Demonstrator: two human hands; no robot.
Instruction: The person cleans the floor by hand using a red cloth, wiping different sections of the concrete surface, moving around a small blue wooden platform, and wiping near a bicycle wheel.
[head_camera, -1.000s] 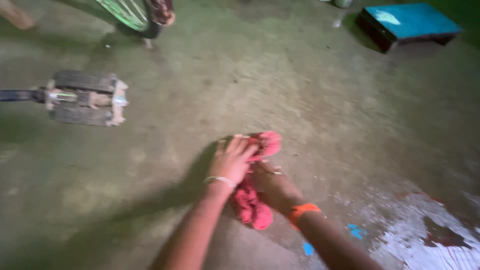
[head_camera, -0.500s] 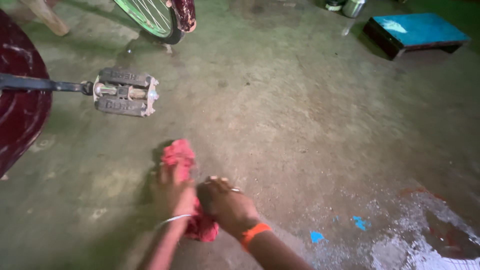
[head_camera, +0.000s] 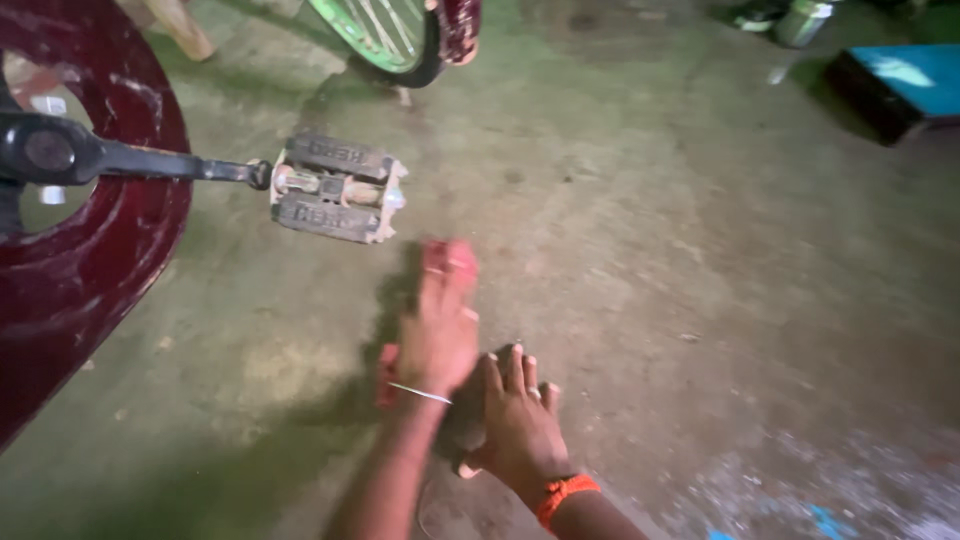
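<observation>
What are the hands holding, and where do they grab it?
A pink-red cloth. The left hand lies flat over its middle; only the edges show. The right hand rests beside it; whether it grips cannot be told.

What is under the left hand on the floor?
A red cloth lies under the left hand; only its edges show by the wrist and fingertips. The rest is covered, partly also by the right hand.
</observation>
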